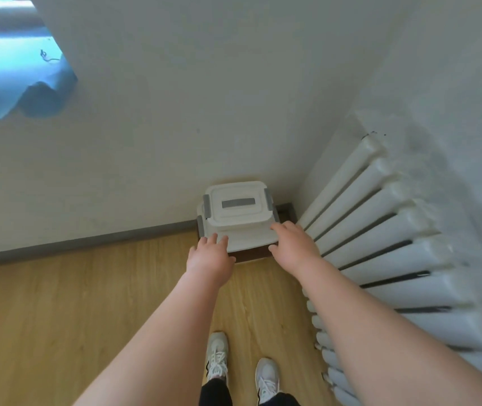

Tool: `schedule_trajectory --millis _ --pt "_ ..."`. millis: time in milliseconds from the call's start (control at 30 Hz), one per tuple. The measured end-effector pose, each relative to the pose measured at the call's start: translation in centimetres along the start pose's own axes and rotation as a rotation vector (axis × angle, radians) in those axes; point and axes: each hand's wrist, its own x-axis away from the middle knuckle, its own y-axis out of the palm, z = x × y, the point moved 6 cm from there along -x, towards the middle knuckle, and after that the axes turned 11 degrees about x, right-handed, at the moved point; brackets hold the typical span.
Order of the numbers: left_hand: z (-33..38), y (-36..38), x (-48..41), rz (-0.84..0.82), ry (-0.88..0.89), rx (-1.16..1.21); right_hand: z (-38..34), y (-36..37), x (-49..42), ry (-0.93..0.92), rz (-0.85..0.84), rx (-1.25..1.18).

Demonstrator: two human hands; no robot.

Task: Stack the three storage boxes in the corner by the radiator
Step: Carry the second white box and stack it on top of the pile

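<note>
Both hands (251, 253), fingers spread, rest against lidded stacked boxes (238, 213) beside radiator (386, 230).

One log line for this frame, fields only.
stack: in corner by radiator | top box: lidded | left hand: open, at stack front | right hand: open, at stack front

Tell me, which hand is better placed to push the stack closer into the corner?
Probably the left hand. Its fingers rest on the front left edge of the lower box, away from the radiator, so it has free space. The right hand is squeezed beside the radiator.
</note>
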Motion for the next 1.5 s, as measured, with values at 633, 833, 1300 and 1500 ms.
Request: schedule_trajectory --millis 633,833,1300,1500 --pt "-0.8 7.7 -2.2 0.158 -0.055 0.126 5.4 8.2 -1.6 -0.045 -0.025 -0.010" --pt "-3.8 10.1 -11.0 0.217 -0.077 0.205 5.0 13.6 -9.2 -0.020 0.017 -0.073" --pt "-9.7 15.9 -24.4 0.225 -0.212 0.475 5.5 20.6 -22.0 0.170 0.055 -0.100" --pt "-9.5 16.5 -24.3 0.230 -0.195 0.438 5.9 21.4 -23.2 0.164 -0.020 -0.030"
